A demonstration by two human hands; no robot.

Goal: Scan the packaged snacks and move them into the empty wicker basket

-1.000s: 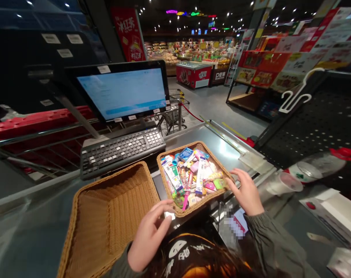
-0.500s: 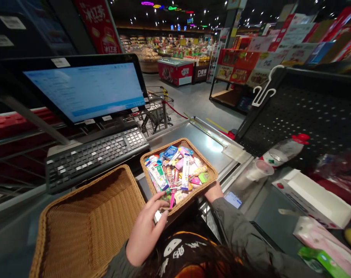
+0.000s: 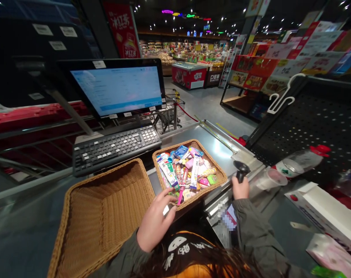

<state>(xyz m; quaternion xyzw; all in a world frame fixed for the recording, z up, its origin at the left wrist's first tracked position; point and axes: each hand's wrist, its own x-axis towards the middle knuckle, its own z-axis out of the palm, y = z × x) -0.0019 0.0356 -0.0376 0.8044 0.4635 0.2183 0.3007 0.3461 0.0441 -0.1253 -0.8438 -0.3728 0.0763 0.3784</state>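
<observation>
A wicker basket (image 3: 218,172) full of several small colourful packets (image 3: 187,172) stands on the steel checkout counter (image 3: 216,148). My left hand (image 3: 156,220) rests on its near rim, fingers curled over the edge among the packets; whether it grips one is hidden. My right hand (image 3: 240,188) is closed round the handle of a black barcode scanner (image 3: 240,168), held upright just right of the basket. An empty, larger wicker basket (image 3: 105,212) sits to the left.
A black keyboard (image 3: 114,148) and a lit till screen (image 3: 117,90) stand behind the baskets. To the right are a plastic cup (image 3: 269,179), a lying bottle with a red cap (image 3: 301,160), a white box (image 3: 323,210) and a black perforated rack (image 3: 314,127). Shop aisles lie beyond.
My right hand left the basket's right side, dipped below the counter, and now holds the scanner up. My left hand slid onto the basket's near rim.
</observation>
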